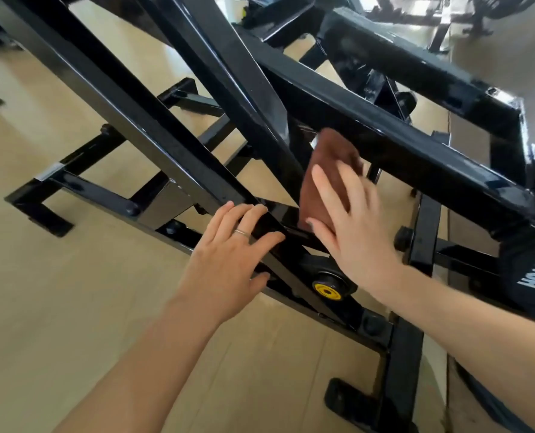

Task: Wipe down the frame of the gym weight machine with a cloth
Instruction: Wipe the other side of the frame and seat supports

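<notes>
The black steel frame point(153, 132) of the weight machine fills the view with crossing diagonal bars. A brown cloth point(328, 164) lies against the inner side of a sloping bar near the middle. My right hand point(350, 226) presses flat on the cloth with straight, spread fingers, slightly blurred. My left hand point(228, 254) rests on a lower diagonal bar just left of the cloth, with its fingers laid over the top edge, its thumb under the bar, and a ring on one finger.
A yellow-capped pivot point(327, 289) sits just below my hands. The machine's base feet point(41, 210) stand on a light wood-look floor point(41, 307). Another black bar point(416, 151) crosses to the right, and more equipment stands at the far top right.
</notes>
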`<state>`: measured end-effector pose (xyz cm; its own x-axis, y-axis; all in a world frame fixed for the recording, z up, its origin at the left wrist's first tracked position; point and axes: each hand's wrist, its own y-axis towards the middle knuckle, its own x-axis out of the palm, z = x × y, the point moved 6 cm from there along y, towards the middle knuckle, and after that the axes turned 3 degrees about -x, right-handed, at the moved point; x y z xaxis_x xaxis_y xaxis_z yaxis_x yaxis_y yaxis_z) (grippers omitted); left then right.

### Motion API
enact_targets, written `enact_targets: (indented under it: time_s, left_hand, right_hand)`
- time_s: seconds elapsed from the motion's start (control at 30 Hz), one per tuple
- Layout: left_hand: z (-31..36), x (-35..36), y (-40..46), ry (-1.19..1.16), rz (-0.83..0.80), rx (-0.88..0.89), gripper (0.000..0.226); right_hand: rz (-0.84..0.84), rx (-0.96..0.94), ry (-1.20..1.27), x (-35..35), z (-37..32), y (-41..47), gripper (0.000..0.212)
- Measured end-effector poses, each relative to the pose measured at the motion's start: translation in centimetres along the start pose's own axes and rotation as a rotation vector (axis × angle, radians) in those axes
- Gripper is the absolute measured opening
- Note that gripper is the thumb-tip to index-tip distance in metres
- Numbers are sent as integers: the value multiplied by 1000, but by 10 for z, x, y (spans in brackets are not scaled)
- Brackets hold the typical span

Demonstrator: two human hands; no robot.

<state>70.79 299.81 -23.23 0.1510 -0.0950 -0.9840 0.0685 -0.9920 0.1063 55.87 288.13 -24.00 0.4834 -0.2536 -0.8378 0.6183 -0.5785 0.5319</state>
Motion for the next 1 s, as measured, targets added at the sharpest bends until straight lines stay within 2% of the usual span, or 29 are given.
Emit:
enact_targets:
  time_s: [0.1,0.17,0.23,0.33,0.43,0.57,0.67,0.83,1.0]
  left_hand:
    - [-1,-2,0,-39,47,-20,68]
    - [0,-9,-1,-64,122,-83,58]
    - [-4,-17,2,-58,187,-183,47]
    - [-12,-22,6,-42,206,-291,47]
    - [-16,-17,12,-77,225,-296,47]
    - [-20,-13,17,-109,228,-230,54]
    - [-21,-8,14,-53,168,-150,59]
    - [-24,-9,14,-88,165,-137,50]
    - [-26,-7,15,-110,192,-131,49]
  right_hand:
    - [-100,55,96,3,13,-14,79]
    - [-121,19,94,0,11,-8,77]
    - [-108,-31,39,-4,4,4,74]
    - [16,-87,-69,-12,-12,27,71]
    - [184,-136,-144,-21,-42,69,67]
    - [252,-134,-137,-24,-59,108,69]
    - [218,-154,-151,-19,-50,87,68]
    - [76,-149,-154,4,-15,13,69]
    - [83,-192,-157,-2,-15,26,68]
